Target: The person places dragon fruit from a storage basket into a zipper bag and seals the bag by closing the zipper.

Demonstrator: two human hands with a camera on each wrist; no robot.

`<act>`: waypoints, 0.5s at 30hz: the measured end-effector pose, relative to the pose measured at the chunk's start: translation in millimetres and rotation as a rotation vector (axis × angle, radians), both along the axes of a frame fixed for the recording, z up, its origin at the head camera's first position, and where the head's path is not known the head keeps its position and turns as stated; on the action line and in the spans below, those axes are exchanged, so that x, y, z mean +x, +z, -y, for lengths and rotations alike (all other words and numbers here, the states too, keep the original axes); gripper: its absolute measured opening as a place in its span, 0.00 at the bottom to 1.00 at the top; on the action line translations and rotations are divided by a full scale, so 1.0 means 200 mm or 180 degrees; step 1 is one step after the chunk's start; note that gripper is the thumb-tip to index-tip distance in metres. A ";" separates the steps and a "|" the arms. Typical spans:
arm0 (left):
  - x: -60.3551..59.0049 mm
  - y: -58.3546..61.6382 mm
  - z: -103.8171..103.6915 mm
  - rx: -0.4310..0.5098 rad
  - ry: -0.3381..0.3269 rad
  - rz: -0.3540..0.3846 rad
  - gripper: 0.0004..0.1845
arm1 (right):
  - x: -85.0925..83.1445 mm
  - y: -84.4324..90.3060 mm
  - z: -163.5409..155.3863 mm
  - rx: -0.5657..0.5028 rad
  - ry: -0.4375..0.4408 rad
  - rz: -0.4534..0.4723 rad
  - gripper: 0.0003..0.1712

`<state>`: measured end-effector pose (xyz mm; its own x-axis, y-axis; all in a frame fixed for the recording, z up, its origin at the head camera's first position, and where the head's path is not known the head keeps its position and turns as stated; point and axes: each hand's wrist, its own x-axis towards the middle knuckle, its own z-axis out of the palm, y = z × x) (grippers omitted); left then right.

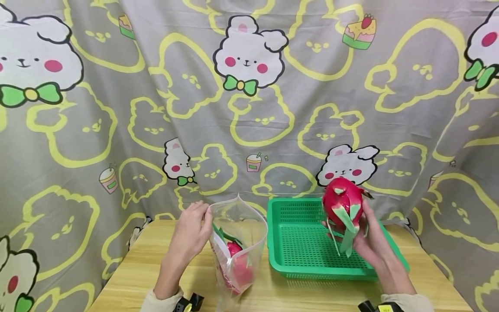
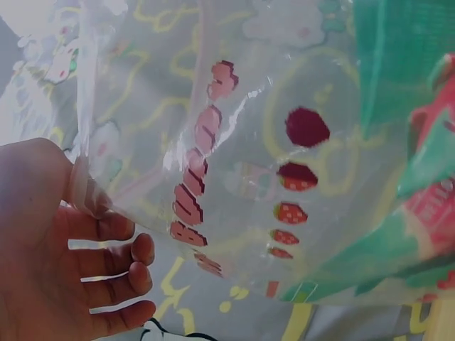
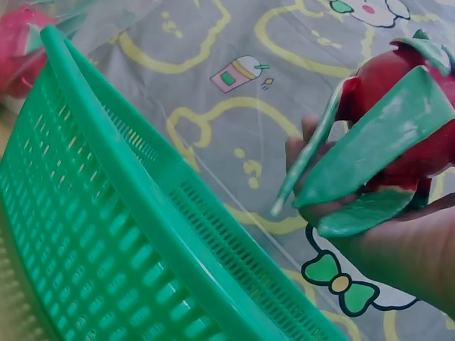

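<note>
In the head view my left hand (image 1: 192,229) pinches the rim of a clear plastic bag (image 1: 253,223), whose mouth gapes upward. Inside the bag lies a red dragon fruit (image 1: 242,271) with green leafy scales. The left wrist view shows thumb and index finger on the bag's edge, the other fingers loosely bent; pink lettering and strawberry prints mark the film. My right hand (image 1: 370,238) holds another dragon fruit (image 1: 341,199) from below, above the right part of a green plastic basket (image 1: 304,269). Long green scales hang over the fingers and hide some of them.
The basket, with slotted walls, stands on a wooden table (image 1: 148,260), right of the bag. Behind and at both sides hangs a grey curtain (image 1: 249,125) with rabbit prints. The basket's near rim (image 3: 135,192) rises between bag and right hand in the right wrist view.
</note>
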<state>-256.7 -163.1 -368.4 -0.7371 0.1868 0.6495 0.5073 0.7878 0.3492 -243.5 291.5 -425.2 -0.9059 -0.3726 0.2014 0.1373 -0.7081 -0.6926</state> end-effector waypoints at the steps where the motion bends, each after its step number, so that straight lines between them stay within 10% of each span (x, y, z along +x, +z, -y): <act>1: 0.00 0.00 0.00 0.0033 0.0012 0.0023 0.20 | 0.01 0.00 0.00 0.0027 0.0059 -0.0060 0.27; 15: 0.05 -0.02 -0.03 0.0122 -0.0002 -0.0043 0.17 | 0.12 -0.02 0.02 -0.0655 0.0122 -0.0075 0.30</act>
<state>-246.4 -157.8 -371.7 -0.7282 0.1620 0.6659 0.5126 0.7738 0.3722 -219.3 287.0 -428.3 -0.8859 -0.3556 0.2978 0.1524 -0.8296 -0.5372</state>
